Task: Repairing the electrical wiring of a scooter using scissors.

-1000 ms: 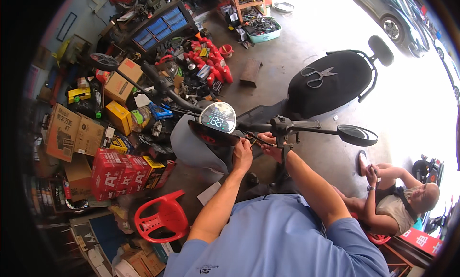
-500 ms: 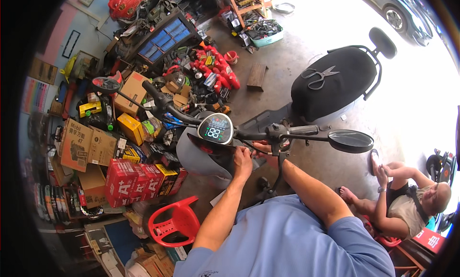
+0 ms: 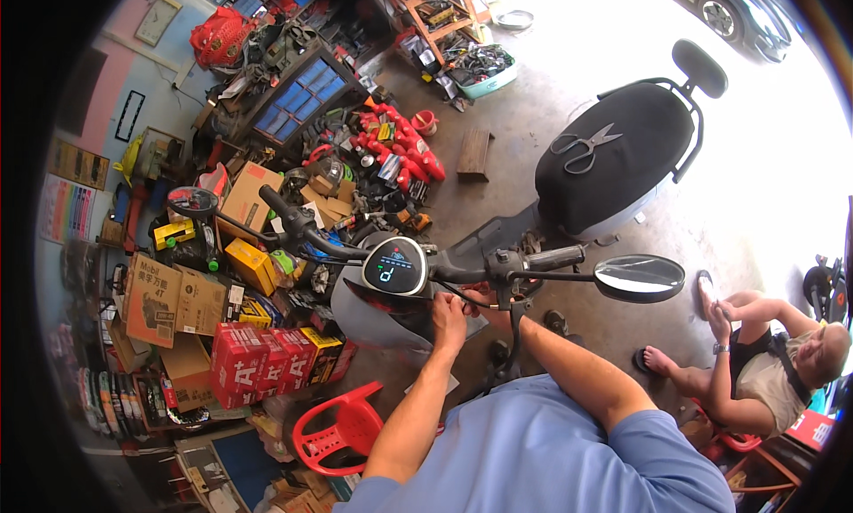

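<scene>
An electric scooter stands before me, its round display (image 3: 394,266) lit between the handlebars. Just below the display, at the front panel (image 3: 391,307), my left hand (image 3: 450,321) is closed, fingers pinched together. Close to its right, my right hand (image 3: 487,307) reaches in under the handlebar, fingers bent toward the left hand and partly hidden by cables and the brake lever. Whatever the fingers hold is too small to make out. The right grip (image 3: 555,257) and right mirror (image 3: 640,278) lie above my right forearm. Scissors (image 3: 586,147) rest on the black seat (image 3: 613,171).
Cardboard boxes (image 3: 153,300), red cartons (image 3: 238,366) and red bottles (image 3: 410,144) crowd the left side. A red plastic chair (image 3: 342,429) stands beside my left arm. At right sits another person (image 3: 755,371). A wooden stool (image 3: 474,155) stands beyond the scooter.
The display has gone from many lit signs to only a few. The handlebar has turned slightly, its right end and mirror nearer me. Both hands stay in about the same place.
</scene>
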